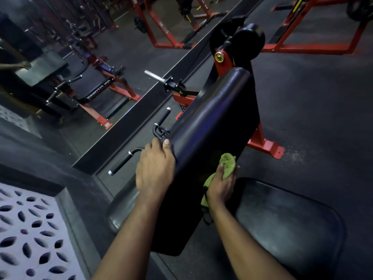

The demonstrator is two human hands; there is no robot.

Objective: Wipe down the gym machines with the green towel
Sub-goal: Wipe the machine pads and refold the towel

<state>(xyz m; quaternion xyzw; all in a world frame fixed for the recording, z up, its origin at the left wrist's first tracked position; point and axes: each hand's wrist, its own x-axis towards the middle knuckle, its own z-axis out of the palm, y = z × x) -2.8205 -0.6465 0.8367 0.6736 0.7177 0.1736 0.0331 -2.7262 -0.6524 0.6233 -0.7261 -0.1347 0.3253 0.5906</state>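
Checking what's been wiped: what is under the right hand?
The green towel, gripped by the right hand, lies against the black pad at its edge. The pad surface beneath it is hidden.

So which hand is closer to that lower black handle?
Left. The left hand sits right beside the lower handle; the right hand grips the green towel across the pad.

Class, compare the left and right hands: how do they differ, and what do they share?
The bare left hand grips the pad at its left edge; the right hand clutches the green towel. The left hand sits a little higher in view; the right hand is lower, at the right side. Both are against the same pad.
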